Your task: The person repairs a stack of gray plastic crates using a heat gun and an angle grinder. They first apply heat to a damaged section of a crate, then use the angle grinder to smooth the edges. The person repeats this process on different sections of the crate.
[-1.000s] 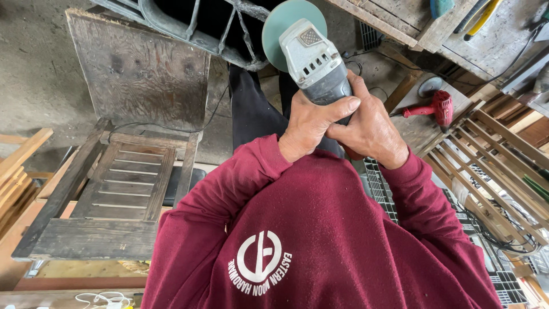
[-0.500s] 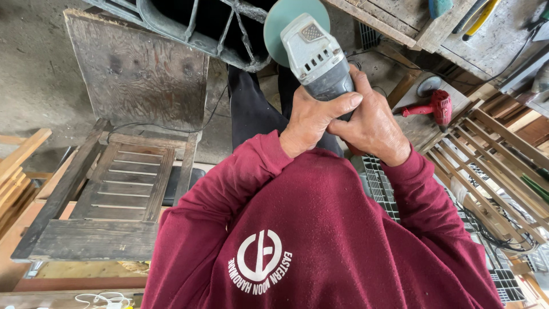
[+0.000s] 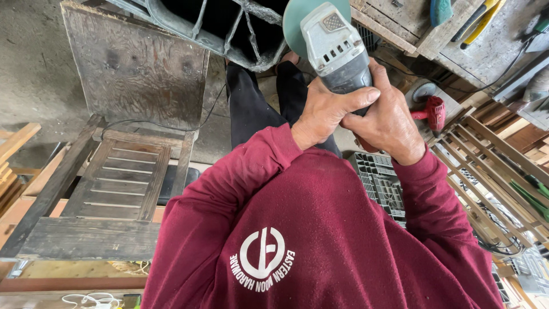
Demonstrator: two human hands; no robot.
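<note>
Grinder (image 3: 338, 50) first: it is a grey angle grinder with a pale plastic body, vent slots along its top and a flat greenish disc (image 3: 297, 23) at its far end, and I hold it up in front of my chest, above my dark trousers (image 3: 251, 109) and the concrete floor (image 3: 34, 68). Going from the left, a weathered slatted wooden panel (image 3: 108, 189) lies on the floor with a worn plywood board (image 3: 137, 68) beyond it, and a dark metal frame (image 3: 229, 28) sits at the top of the view. My left hand (image 3: 329, 111) is wrapped around the grinder's rear body, thumb stretched across the top, fingers closed tight on it. My right hand (image 3: 389, 123) clamps the same body from the other side, knuckles up, just touching the left. On my maroon sweatshirt (image 3: 320, 240) there is a round white emblem (image 3: 262, 253) with a curved line of white lettering under it, low on the chest. Right of my hands, a grey plastic grid crate (image 3: 383, 183) lies on the floor, a red power tool (image 3: 432, 111) rests near it, and wooden slat frames (image 3: 486, 166) lean further right. At the top right a wooden bench (image 3: 457, 34) carries yellow-handled tools (image 3: 486, 14).
</note>
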